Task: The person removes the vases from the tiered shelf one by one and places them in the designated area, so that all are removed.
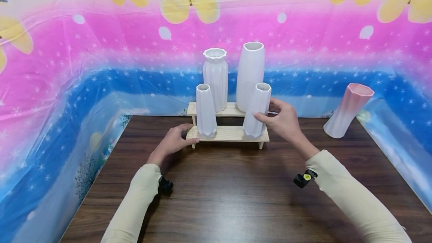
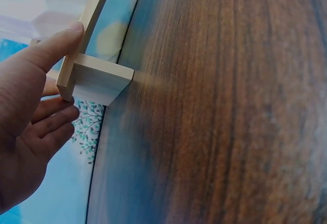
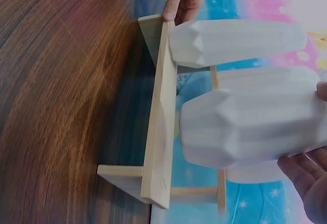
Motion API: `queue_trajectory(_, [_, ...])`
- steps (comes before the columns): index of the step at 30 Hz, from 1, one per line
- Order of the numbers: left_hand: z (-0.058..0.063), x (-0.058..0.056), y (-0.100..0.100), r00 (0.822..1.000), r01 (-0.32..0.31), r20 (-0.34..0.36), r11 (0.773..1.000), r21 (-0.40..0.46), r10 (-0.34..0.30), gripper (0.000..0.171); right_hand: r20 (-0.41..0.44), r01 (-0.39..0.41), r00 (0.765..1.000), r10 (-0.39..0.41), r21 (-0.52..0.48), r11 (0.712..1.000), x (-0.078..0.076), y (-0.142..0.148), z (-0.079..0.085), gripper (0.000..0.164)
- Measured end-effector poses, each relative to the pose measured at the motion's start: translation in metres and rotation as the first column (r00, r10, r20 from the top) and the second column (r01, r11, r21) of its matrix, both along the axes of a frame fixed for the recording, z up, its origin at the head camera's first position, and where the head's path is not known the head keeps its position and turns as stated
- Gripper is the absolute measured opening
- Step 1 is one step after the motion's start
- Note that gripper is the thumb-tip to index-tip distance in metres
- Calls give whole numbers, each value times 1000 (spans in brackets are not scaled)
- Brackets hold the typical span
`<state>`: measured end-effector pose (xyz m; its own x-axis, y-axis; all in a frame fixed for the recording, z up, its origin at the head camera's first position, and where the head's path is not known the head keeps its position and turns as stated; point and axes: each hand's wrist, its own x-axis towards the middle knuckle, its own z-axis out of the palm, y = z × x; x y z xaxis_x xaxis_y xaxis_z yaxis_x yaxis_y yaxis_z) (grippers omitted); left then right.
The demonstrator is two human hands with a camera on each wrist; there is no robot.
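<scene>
A two-tier wooden stand point(image 1: 229, 133) stands at the back of the table. My left hand point(image 1: 173, 140) grips the left end of its lower step, thumb on the front edge and the other fingers behind. My right hand point(image 1: 283, 120) holds a slim white faceted vase point(image 1: 258, 110) between thumb and fingers. This vase is upright, its base close over the right end of the lower step. A matching slim white vase point(image 1: 205, 111) stands at the left end of that step. On the upper tier are a ruffled-rim white vase point(image 1: 215, 81) and a tall smooth white vase point(image 1: 250, 76).
A twisted pink-and-white vase point(image 1: 347, 111) stands at the back right of the dark wooden table point(image 1: 222, 198). A patterned cloth backdrop point(image 1: 135, 48) hangs close behind the table and along its sides.
</scene>
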<state>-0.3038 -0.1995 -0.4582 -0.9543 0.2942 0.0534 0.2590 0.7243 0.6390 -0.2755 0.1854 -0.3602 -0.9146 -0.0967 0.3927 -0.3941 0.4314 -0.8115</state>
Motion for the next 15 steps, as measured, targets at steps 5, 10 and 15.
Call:
queue_trajectory(5, [0,0,2,1000,-9,0,1000,2,9,82,0,28,1000,-28,14,1000,2,10,-2,66])
queue_trajectory(10, [0,1,1,1000,0,-8,1000,4,0,82,-4,43,999,-43,13,999,3,19,-3,66])
queue_trajectory(15, [0,1,1,999,16,-30,1000,11,-16,82,-21,73,997,-72,31,997,3,27,-1,65])
